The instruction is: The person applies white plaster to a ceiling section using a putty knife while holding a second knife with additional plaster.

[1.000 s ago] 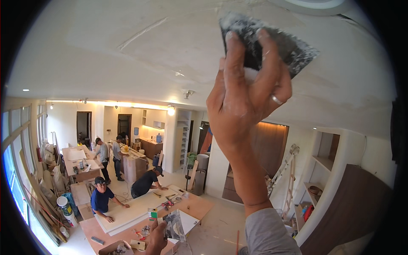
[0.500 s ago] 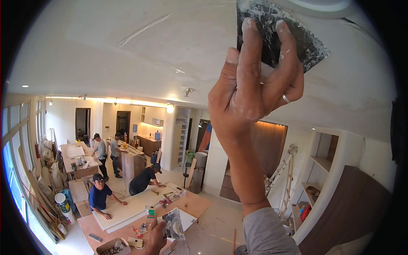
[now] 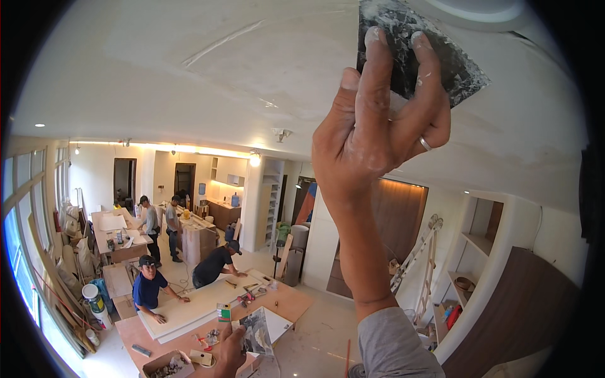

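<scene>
My right hand is raised high, closed on a dark, putty-smeared flat scraper held against the white ceiling. Its fingertips press on the blade beside a round white ceiling fixture; whatever handle it has is hidden behind the hand. Low at the bottom, my left hand grips a second smeared scraper, its blade facing up, over the worktable below.
Two co-workers lean on boards on a worktable; two more stand at benches behind. A ladder leans at right near shelving. Bags and buckets line the left windows.
My right hand and its scraper moved up and to the right along the ceiling, mostly in the first half second, and barely since. My left hand has stayed nearly in place.
</scene>
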### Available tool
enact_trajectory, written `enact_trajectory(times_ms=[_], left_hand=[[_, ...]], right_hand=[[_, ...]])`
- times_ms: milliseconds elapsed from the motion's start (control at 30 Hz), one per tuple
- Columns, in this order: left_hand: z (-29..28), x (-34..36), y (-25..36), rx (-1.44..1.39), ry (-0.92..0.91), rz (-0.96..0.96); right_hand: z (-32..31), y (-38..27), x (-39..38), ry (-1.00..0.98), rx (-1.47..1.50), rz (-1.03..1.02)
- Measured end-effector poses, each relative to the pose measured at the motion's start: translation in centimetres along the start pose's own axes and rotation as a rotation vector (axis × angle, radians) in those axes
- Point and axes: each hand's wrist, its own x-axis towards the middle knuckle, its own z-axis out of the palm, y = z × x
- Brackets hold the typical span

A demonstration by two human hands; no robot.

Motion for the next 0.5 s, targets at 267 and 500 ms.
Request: enact_trajectory(times_ms=[267,500], left_hand=[[0.2,-0.1,0.4,-0.034,0.055,0.001],[-0.2,0.1,0.3,-0.022,0.026,-0.022]], right_hand=[[-3.4,-4.8,2.1,-0.369,-0.121,0.326],[-1.9,-1.0,0.6,-0.248,-0.143,0.079]])
